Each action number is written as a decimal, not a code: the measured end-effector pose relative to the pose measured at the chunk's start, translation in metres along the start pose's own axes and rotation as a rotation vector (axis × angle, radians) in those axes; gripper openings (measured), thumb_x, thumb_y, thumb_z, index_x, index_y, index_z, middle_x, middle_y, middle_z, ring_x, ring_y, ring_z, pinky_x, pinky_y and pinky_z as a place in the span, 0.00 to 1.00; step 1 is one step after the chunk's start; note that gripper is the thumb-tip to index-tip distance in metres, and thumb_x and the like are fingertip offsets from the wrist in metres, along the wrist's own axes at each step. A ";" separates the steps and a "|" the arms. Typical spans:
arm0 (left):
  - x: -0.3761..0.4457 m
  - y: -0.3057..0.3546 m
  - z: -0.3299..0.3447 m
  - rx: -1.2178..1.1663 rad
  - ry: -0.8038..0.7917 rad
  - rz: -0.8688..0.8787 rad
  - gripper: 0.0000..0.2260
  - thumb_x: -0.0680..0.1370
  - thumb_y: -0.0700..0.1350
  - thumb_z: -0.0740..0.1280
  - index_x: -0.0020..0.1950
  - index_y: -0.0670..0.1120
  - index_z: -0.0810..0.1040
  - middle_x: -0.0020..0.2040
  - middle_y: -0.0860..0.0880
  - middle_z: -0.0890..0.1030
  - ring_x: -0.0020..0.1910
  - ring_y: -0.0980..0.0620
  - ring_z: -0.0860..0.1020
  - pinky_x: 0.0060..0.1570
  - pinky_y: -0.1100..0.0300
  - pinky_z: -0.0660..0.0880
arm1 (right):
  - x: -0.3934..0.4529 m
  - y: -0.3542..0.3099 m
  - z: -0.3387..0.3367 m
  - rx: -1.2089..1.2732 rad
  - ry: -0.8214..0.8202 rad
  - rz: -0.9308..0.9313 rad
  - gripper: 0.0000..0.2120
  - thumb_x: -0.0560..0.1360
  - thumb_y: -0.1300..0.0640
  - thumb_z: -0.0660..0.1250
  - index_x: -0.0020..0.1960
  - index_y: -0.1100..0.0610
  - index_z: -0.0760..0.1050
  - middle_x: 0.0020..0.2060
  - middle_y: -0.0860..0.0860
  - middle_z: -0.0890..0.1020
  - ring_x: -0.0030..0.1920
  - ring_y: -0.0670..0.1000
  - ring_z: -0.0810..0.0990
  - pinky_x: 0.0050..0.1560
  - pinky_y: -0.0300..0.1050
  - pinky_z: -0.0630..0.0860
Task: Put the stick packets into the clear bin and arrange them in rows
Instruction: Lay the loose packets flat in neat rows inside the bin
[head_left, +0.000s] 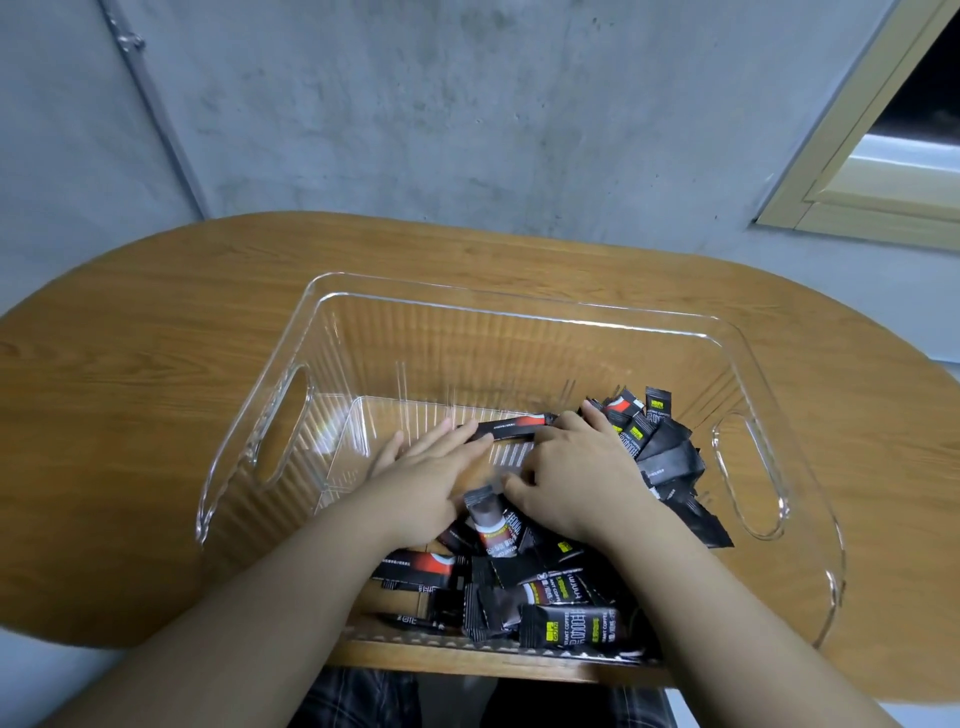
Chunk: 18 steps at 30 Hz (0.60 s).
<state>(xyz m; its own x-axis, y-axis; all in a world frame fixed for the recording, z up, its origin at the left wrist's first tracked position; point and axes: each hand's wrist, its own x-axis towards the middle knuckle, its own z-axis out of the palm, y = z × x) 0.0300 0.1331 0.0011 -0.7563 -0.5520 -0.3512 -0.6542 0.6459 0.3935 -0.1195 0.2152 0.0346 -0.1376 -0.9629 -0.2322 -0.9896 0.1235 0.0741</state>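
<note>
Both forearms reach forward from the bottom of the view, over plaid-clad legs (363, 696) and the near edge of the wooden table (156, 338), into the clear bin (519, 306).

Black stick packets (566, 618) lie in a loose heap along the near wall of the bin, printed with white and yellow text, some with a red band. The heap runs up the right side, where more packets (670, 457) stand tilted and overlapping near the right handle cut-out (748, 478). No tidy row can be seen among them. The left half of the bin floor shows only its ribbed clear plastic, with the left handle cut-out (283, 415) beyond.

The left hand (426, 478) lies flat and palm down, fingers straight and slightly spread, its fingertips resting on the left end of a single packet (511, 428) that lies sideways across the bin floor. The right hand (576, 478) is palm down with fingers bent over the right end of that same packet and against the heap beside it; whether it actually pinches the packet I cannot tell. Between the two wrists one packet (485, 514) stands up on end, leaning slightly.

Behind the table rises a grey concrete wall (415, 104), with a pale window frame (857, 197) at the upper right.
</note>
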 end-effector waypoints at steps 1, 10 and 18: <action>0.000 -0.001 -0.001 0.002 -0.009 -0.006 0.36 0.77 0.36 0.57 0.76 0.61 0.43 0.76 0.61 0.37 0.74 0.60 0.35 0.73 0.48 0.34 | -0.001 0.002 -0.003 -0.015 -0.020 0.003 0.26 0.78 0.40 0.49 0.56 0.53 0.81 0.58 0.50 0.78 0.65 0.52 0.66 0.74 0.52 0.45; 0.002 -0.012 -0.001 -0.033 -0.011 -0.038 0.29 0.80 0.54 0.58 0.76 0.62 0.45 0.75 0.63 0.40 0.74 0.62 0.39 0.74 0.52 0.38 | -0.014 0.007 0.000 -0.041 0.041 -0.040 0.51 0.63 0.27 0.30 0.60 0.53 0.79 0.64 0.50 0.74 0.71 0.51 0.62 0.75 0.53 0.42; 0.002 -0.011 0.001 -0.078 0.029 -0.053 0.29 0.80 0.55 0.60 0.76 0.61 0.48 0.76 0.63 0.42 0.74 0.62 0.40 0.74 0.52 0.38 | -0.004 0.003 0.005 -0.038 -0.008 -0.028 0.45 0.66 0.23 0.48 0.60 0.59 0.74 0.61 0.53 0.72 0.63 0.53 0.72 0.69 0.50 0.59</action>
<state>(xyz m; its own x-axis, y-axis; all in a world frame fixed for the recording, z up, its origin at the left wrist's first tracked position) 0.0362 0.1252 -0.0046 -0.7196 -0.6003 -0.3491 -0.6914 0.5727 0.4404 -0.1220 0.2208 0.0309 -0.1101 -0.9638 -0.2427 -0.9908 0.0870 0.1039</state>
